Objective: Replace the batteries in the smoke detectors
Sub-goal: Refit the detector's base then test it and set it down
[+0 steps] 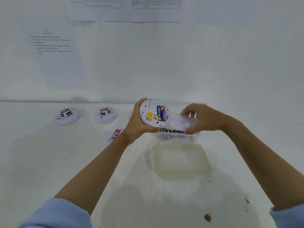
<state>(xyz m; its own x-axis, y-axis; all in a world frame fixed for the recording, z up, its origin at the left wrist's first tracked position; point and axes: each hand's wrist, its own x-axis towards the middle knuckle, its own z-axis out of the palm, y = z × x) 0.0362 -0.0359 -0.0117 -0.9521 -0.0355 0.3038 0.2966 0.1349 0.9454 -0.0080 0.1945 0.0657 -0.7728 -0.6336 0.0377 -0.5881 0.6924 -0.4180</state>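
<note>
Presently my left hand [136, 125] grips the seemingly light, rigid detector [150, 111] by its rim; right hand [205, 119] pinches its cover [178, 123].

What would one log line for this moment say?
left hand: holds smoke detector | batteries: seated | right hand: holds detached cover

The white table [49, 162] meets a white wall [230, 63] at the rear. A clear rectangular container lid [182, 160] with a green rim lies flat on the table, right of centre. Printed sheets are fixed to the wall: one at left [65, 66], two side by side at top [98, 12] [156, 12], text illegible. A dark mark [207, 217] shows on the near table surface.
</note>
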